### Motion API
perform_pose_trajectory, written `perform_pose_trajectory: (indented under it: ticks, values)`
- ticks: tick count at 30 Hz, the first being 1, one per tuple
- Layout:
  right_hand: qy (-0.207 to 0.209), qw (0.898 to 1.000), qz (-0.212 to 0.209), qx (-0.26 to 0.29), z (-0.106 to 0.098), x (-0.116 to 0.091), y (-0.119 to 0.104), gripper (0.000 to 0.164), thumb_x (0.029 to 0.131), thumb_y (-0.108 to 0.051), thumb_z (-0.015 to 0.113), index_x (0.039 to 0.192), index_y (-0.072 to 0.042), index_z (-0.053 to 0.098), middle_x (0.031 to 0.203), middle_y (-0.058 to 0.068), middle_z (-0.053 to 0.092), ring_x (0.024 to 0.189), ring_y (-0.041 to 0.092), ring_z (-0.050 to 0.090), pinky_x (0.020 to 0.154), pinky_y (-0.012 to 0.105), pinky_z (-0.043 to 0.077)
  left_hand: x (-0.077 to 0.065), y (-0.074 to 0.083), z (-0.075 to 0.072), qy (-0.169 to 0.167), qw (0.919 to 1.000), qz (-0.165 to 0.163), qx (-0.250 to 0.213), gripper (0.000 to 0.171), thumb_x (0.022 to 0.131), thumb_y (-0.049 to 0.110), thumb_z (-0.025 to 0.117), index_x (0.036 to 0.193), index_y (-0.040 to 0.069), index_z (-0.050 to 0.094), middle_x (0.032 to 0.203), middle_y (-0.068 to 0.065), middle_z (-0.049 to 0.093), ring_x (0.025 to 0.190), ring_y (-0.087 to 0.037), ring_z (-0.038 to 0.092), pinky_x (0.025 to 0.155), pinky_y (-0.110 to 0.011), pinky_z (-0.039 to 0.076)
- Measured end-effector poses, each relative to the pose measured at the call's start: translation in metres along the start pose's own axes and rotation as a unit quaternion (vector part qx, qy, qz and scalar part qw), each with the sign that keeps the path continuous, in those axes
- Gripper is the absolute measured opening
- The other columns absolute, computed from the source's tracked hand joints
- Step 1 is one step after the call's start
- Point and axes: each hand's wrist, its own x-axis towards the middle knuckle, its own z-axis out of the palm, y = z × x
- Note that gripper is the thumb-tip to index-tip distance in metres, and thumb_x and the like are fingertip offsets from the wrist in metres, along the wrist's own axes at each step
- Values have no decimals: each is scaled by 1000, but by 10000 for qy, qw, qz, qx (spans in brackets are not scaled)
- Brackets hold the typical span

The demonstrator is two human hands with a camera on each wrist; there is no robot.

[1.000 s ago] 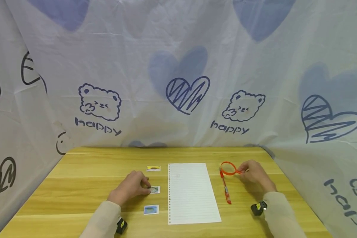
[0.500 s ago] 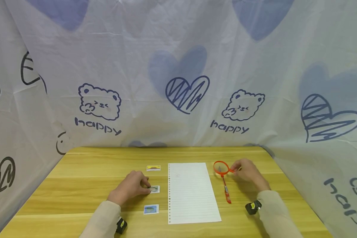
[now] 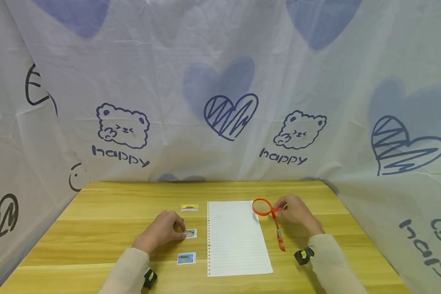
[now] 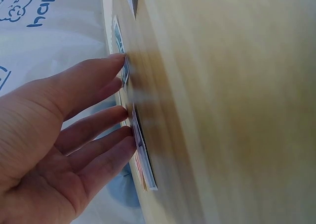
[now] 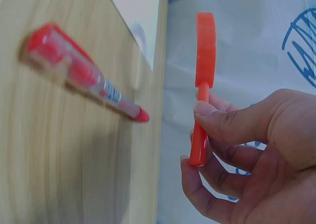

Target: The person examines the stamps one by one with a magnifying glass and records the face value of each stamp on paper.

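My left hand (image 3: 161,230) is at the middle one of three small stamps. Its thumb and index finger pinch the left edge of this green-and-white stamp (image 3: 192,233), which lies on the table. In the left wrist view the other fingers (image 4: 101,147) spread loosely beside a second stamp (image 4: 146,159). With thumb and fingertips, my right hand (image 3: 295,212) grips a red magnifying glass (image 3: 261,207) by its handle, raised above the table. Its round lens overlaps the upper right corner of the lined sheet (image 3: 237,241) in the head view.
A red pen (image 3: 280,237) lies right of the sheet, below the magnifying glass. A yellow stamp (image 3: 189,208) lies farther back and a blue stamp (image 3: 186,258) nearer the front. A printed white curtain (image 3: 191,163) closes off the back and sides of the wooden table (image 3: 95,228).
My right hand has carried the magnifying glass leftward, from above the pen's upper end to the sheet's upper right corner. My left hand and the stamps have stayed in place.
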Motion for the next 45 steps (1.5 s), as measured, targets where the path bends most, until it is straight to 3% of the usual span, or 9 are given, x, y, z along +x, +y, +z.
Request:
perform_pose_trajectory:
  ticks: [6,19,30,45]
  values:
    - [86,9998,-177,-86,7,5,-8,12,79,9,75,87,0,76,82,11,74,76,15,64,71,30,55,1,-1,0,-15,10000,76,-38,12,77,12,90,85,11,81,100,-4,78,76,-15,53,69,-28,44]
    - [34,10000,-4,70,27,16,-33,16,79,13,73,88,-1,77,84,10,73,74,14,61,66,27,52,-2,-1,-3,-38,9996,273,-56,12,78,13,89,86,10,80,88,-1,74,73,-13,50,65,-26,43]
    - [-96,9998,-144,48,37,18,-50,16,81,12,74,86,-3,77,82,8,73,73,13,59,67,26,51,-2,-3,-2,9,9994,355,-30,12,78,12,89,87,10,81,97,-3,77,74,-13,51,67,-26,44]
    - [-274,9994,-188,19,50,24,-67,16,81,11,76,85,-5,77,83,5,73,74,12,59,70,27,53,0,-4,1,-23,9997,216,-55,11,80,12,88,87,11,81,89,0,74,72,-12,51,66,-26,44]
